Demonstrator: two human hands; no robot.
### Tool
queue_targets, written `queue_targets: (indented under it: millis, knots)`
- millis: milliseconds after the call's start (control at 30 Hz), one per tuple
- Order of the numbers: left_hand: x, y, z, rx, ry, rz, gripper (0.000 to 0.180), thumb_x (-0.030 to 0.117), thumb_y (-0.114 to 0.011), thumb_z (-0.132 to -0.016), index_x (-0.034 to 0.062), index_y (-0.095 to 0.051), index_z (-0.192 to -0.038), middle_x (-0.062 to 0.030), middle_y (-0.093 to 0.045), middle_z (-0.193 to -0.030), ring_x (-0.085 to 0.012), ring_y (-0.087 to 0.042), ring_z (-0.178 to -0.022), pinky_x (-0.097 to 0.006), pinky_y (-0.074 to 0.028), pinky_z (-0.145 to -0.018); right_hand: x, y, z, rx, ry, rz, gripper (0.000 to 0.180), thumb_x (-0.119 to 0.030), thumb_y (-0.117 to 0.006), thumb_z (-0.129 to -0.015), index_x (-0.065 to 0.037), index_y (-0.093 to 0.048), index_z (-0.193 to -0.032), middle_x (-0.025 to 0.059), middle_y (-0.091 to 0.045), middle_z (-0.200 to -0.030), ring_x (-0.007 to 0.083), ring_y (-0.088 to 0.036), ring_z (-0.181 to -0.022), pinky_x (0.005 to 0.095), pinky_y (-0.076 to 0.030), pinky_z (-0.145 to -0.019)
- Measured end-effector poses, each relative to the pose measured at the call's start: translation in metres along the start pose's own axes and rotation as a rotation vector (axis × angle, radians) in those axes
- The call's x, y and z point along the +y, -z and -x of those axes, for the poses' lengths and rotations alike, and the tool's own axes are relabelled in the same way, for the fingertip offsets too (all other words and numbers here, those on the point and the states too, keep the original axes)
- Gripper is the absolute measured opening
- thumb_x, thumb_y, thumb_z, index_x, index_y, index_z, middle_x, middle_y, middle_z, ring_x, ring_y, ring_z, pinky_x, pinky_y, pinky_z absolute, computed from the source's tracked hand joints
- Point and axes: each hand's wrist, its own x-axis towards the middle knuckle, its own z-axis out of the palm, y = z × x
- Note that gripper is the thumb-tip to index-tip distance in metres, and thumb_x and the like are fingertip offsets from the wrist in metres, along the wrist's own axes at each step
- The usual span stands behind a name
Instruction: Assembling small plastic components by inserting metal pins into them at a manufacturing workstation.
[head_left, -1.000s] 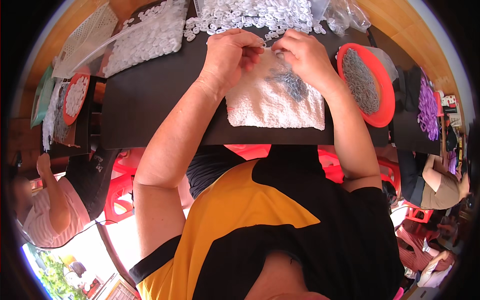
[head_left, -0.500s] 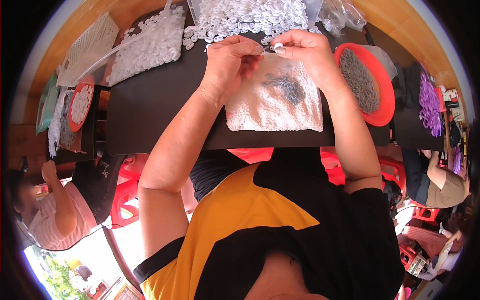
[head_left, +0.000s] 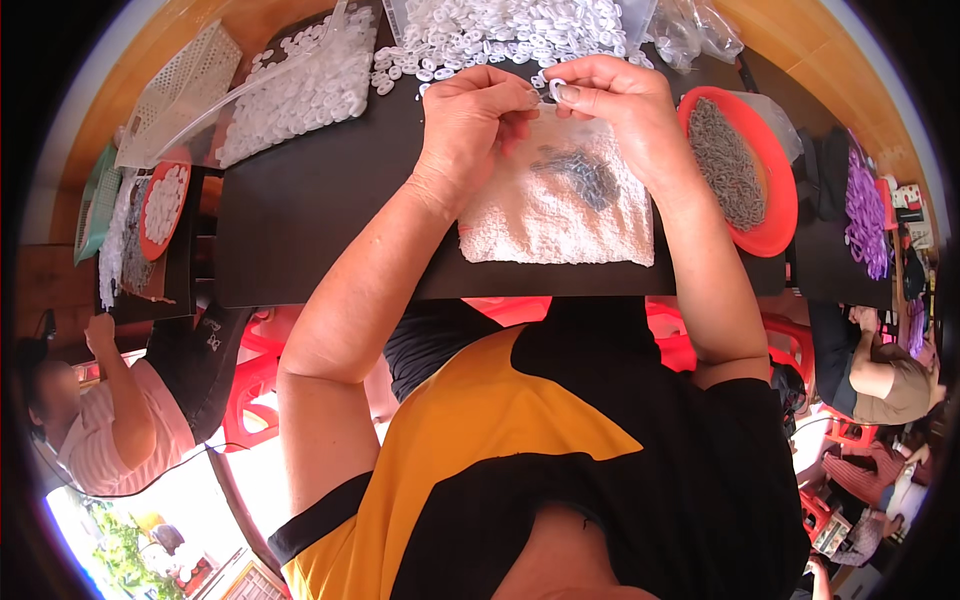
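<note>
Above the far edge of a pale towel (head_left: 540, 232), my two hands meet with their fingertips close together. A small white oval ring (head_left: 556, 91) is pinched between the thumb and forefinger of my right hand (head_left: 625, 108). My left hand (head_left: 470, 118) is closed in a pinch just beside it; what its fingertips hold is too small to make out. On the towel below lies a loose pile of small grey metal pieces (head_left: 592, 182). Several more white oval rings (head_left: 510, 35) are heaped just beyond my hands, spilling onto the dark table (head_left: 320, 240).
A red plate (head_left: 772, 236) of grey metal pieces stands right of my right forearm. At the far left lie a clear bag of white rings (head_left: 295, 105) and a white perforated basket (head_left: 185, 85). Co-workers sit at the left (head_left: 125, 410) and right (head_left: 890, 375), beside purple strips (head_left: 865, 215).
The white ring in my right fingers has turned, now showing its open face. My left fingertips have come slightly nearer to it. The whole view has shifted a little.
</note>
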Motion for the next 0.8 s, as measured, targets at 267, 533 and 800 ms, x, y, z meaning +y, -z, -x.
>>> queue_targets:
  millis: [267, 533, 800]
  knots:
    - [0.000, -0.002, 0.003, -0.002, -0.027, -0.011, 0.007, 0.002, -0.067, -0.080, -0.0035, -0.065, -0.084, -0.0098, -0.065, -0.071, -0.0139, -0.056, -0.052, -0.025, -0.042, -0.045, -0.001, -0.003, 0.001, 0.015, 0.016, 0.024, 0.025, -0.003, -0.061, -0.085, 0.003, -0.067, -0.109, 0.0078, -0.069, -0.096, 0.0133, -0.064, -0.087, 0.0267, -0.048, -0.082]
    - [-0.001, -0.006, 0.005, 0.012, -0.027, 0.010, 0.004, 0.000, -0.067, -0.079, -0.0023, -0.064, -0.080, -0.0094, -0.064, -0.070, -0.0135, -0.056, -0.053, -0.025, -0.042, -0.046, 0.002, -0.004, 0.001, 0.004, 0.024, 0.001, 0.024, -0.005, -0.062, -0.086, 0.002, -0.068, -0.108, 0.0072, -0.069, -0.095, 0.0129, -0.063, -0.087, 0.0264, -0.048, -0.083]
    - [-0.001, -0.012, 0.009, -0.058, -0.087, 0.006, 0.013, -0.004, -0.069, -0.079, -0.0019, -0.062, -0.091, -0.0068, -0.064, -0.073, -0.0118, -0.058, -0.058, -0.023, -0.043, -0.048, -0.006, 0.008, -0.001, 0.002, 0.003, -0.018, 0.019, -0.006, -0.067, -0.083, 0.002, -0.070, -0.100, 0.0061, -0.069, -0.086, 0.0128, -0.064, -0.080, 0.0255, -0.050, -0.078]
